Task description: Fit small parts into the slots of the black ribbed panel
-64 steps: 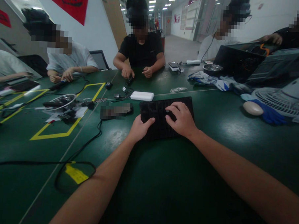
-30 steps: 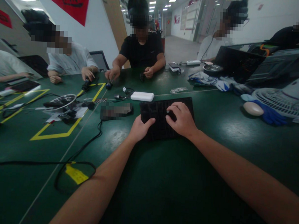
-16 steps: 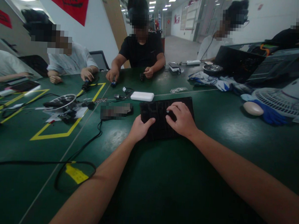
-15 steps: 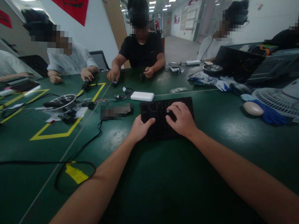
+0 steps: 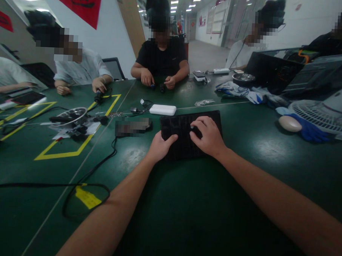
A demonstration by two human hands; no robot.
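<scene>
- Both hands are seen, in the head view, at a black rectangular panel [image 5: 183, 139] with a blocky surface pattern, which is laid on the green table [image 5: 249, 161] straight ahead of the wearer.
- Its near left corner is gripped by the left hand [image 5: 160, 146]: the thumb is pressed on top, while the fingers are hidden.
- What looks like a small dark piece [image 5: 197, 132] is held over the panel within the curled right hand [image 5: 209, 136], thumb and forefinger narrowly parted around it; what it is cannot be told.
- For good control, the corner is best kept pinned firmly, so that sliding is prevented.
- Light fingertip pressure is judged enough on the right, since so small a piece could easily be dropped against matching black.
- The right wrist is best kept low and steady, and the contact point left uncovered.
- Clearance is best kept from the white power bank [image 5: 162, 110] just beyond the panel, and from the black cable [image 5: 109, 155] near the left forearm.
</scene>
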